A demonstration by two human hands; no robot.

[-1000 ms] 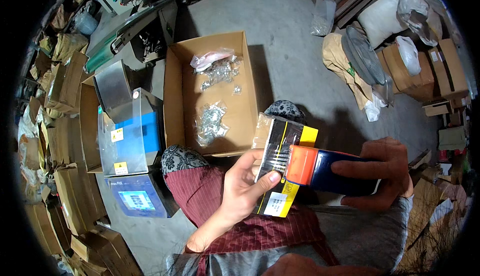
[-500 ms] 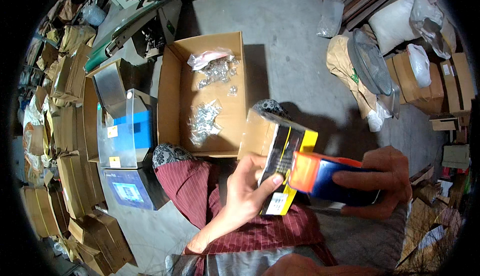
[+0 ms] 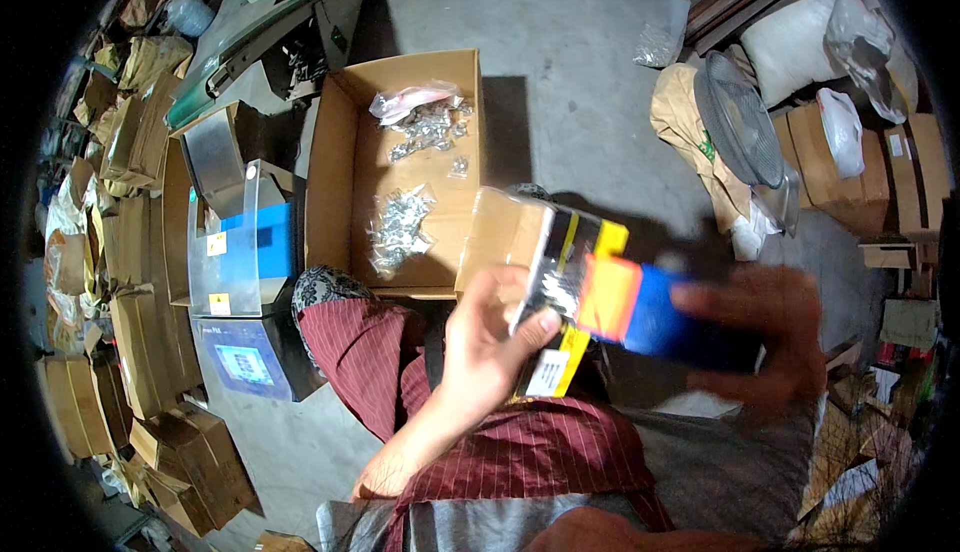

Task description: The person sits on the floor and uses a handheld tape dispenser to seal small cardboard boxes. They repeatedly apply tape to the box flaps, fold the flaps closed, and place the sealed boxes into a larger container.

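Observation:
In front of my lap, my left hand (image 3: 480,337) grips a small printed carton (image 3: 565,357) in black, yellow and white, thumb on its face. A tan piece (image 3: 495,242) with a shiny surface extends from the carton's left side. My right hand (image 3: 765,327), smeared by motion, is wrapped round a blue-and-orange handheld tool (image 3: 655,310) whose exact kind I cannot make out. The tool's orange end lies against or just over the carton's printed face; contact cannot be told for sure.
An open cardboard box (image 3: 335,182) ahead holds several clear bags of small metal parts (image 3: 400,230). Left of it stand a clear bin (image 3: 240,282) and a blue printed box (image 3: 250,357). Stacked cartons (image 3: 150,352) line the left; a mesh basket (image 3: 738,122) and sacks sit right.
Both hands have shifted slightly up and left in the picture with the carton and tool. More of the tool's blue body shows, and white marks now appear on the carton beside its orange end.

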